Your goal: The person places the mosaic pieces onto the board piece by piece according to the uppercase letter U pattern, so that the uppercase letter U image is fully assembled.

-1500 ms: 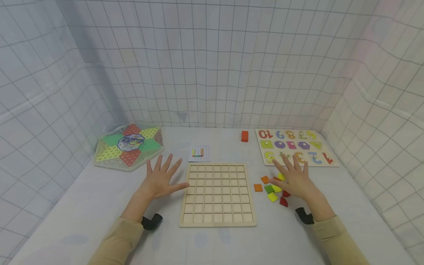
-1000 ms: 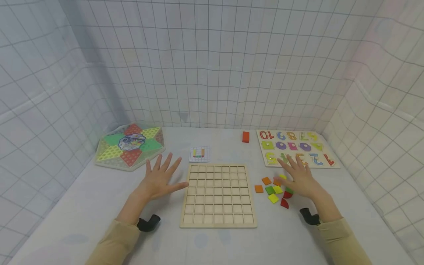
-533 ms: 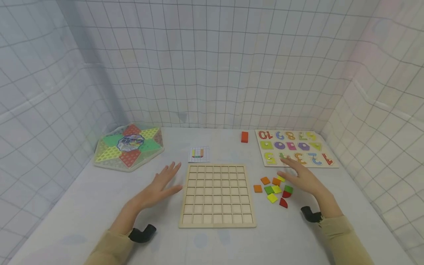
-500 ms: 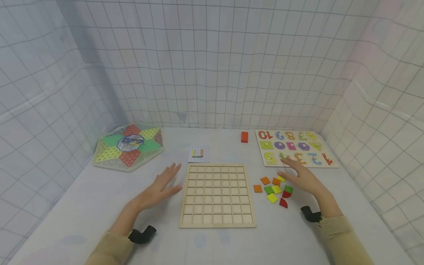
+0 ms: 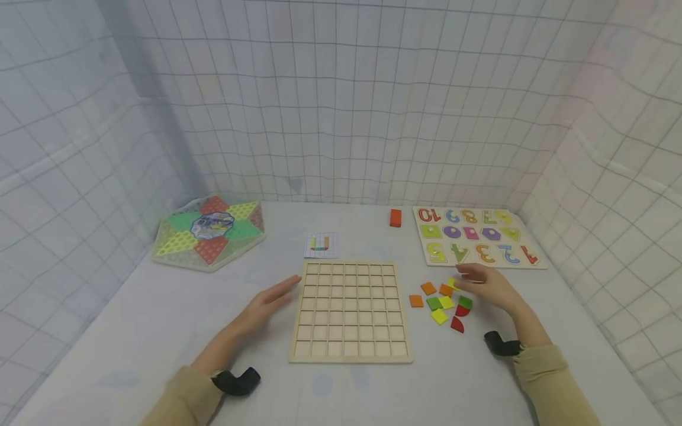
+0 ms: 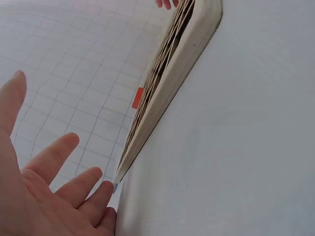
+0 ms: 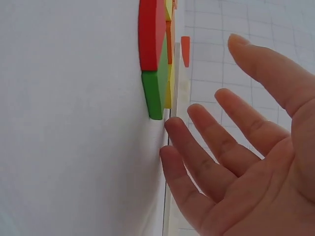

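Note:
My left hand (image 5: 264, 305) lies beside the left edge of a wooden grid board (image 5: 350, 360), its fingers loosely extended and holding nothing. In the left wrist view its palm shows, with the board's side (image 6: 172, 91) beyond the fingertips. My right hand (image 5: 490, 287) hovers at the right of a scatter of small coloured tiles, fingers relaxed and slightly bent, with nothing in them. Among the tiles are an orange square (image 5: 417, 301), a yellow square (image 5: 439, 317) and a red quarter-round (image 5: 457, 324). The right wrist view has a green tile (image 7: 155, 96) near the fingertips.
A small card (image 5: 321, 245) with a coloured U-shaped pattern lies behind the board. A red block (image 5: 395, 218) sits farther back. To the right is a number puzzle board (image 5: 426, 260); to the left, a hexagonal star-patterned game board (image 5: 210, 251). Gridded cloth walls surround the table.
Both hands were spread with palms down; they have since turned onto their sides and lowered, with fingers more relaxed. The right hand has uncovered more tiles. The tiles and boards stay put.

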### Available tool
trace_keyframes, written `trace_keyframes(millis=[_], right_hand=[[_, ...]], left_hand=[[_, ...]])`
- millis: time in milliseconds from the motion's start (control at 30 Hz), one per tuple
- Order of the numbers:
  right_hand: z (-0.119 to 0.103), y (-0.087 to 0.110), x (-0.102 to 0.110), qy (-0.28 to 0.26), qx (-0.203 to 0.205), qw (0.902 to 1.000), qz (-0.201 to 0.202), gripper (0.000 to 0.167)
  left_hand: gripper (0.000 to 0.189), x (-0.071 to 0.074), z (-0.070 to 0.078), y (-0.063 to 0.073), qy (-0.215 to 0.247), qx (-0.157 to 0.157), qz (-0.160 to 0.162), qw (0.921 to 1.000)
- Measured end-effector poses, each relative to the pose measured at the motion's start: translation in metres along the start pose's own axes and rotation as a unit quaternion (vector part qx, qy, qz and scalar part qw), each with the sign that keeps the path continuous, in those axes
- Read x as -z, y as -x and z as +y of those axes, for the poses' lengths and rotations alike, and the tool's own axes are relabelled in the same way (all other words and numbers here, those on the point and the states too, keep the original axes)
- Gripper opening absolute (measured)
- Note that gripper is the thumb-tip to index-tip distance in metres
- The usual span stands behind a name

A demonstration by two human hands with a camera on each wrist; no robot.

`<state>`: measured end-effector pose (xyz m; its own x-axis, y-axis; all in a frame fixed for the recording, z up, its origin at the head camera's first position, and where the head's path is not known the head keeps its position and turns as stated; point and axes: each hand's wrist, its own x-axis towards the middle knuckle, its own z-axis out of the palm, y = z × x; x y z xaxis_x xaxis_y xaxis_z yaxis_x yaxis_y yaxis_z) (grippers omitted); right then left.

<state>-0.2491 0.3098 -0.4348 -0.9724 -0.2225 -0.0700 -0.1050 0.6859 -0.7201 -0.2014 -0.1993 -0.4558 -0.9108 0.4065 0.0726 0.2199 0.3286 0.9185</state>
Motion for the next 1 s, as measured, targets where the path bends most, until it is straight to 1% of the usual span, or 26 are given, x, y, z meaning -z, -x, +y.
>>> trace_keyframes(millis=[100,167,267,333,500,633,667,1000], right_hand=[[0.006,-0.001,0.0,-0.005,0.0,1.0,-0.001,0.064],[0.008,-0.001,-0.001,-0.007,-0.002,1.0,0.0,0.063],[0.011,-0.001,-0.004,-0.01,-0.003,0.9999,0.004,0.061],[0.012,-0.001,-0.006,-0.011,0.002,0.9999,0.006,0.06],[0.013,0.0,-0.008,-0.008,0.014,0.9998,0.011,0.056],[0.013,0.0,-0.01,-0.003,0.014,0.9998,0.014,0.056],[0.014,-0.001,-0.01,-0.001,0.012,0.9998,0.014,0.056],[0.015,-0.001,-0.011,0.005,0.0,0.9998,0.02,0.056]], left_hand=[[0.051,-0.003,-0.002,0.0,0.001,0.005,0.008,1.0],[0.052,-0.005,-0.003,0.0,-0.011,0.001,0.019,0.9998],[0.051,-0.006,-0.006,0.001,-0.043,-0.012,0.031,0.9985],[0.051,-0.006,-0.007,0.002,-0.061,-0.013,0.034,0.9975],[0.051,-0.007,-0.008,0.003,-0.096,-0.023,0.029,0.9947],[0.051,-0.008,-0.009,0.003,-0.132,-0.046,0.025,0.9899],[0.051,-0.008,-0.01,0.003,-0.139,-0.048,0.023,0.9888],[0.052,-0.006,-0.008,0.003,-0.174,-0.065,0.006,0.9826]])
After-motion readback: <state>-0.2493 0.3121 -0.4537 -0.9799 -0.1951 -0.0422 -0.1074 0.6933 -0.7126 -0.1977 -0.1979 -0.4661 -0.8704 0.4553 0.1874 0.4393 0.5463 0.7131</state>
